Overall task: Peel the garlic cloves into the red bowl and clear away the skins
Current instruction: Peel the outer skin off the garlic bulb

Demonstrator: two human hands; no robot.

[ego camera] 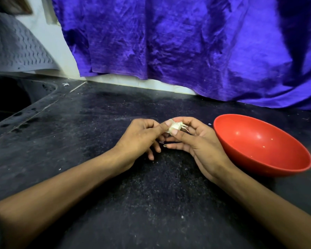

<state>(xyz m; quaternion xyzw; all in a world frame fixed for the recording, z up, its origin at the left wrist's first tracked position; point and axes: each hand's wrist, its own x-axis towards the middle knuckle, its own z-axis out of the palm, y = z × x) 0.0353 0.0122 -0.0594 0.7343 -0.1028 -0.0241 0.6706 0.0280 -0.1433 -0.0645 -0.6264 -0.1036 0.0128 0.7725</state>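
Black counter [101, 133] | both hands — left [138, 139], right [196, 139] — pinch garlic [175, 128] | red bowl [262, 146] right

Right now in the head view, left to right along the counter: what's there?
Sink basin → left hand → garlic, pinched between both hands → right hand → red bowl, which holds no cloves, only a few specks.

Left grip [142, 135] and right grip [192, 139] meet, fingers curled, pinching.
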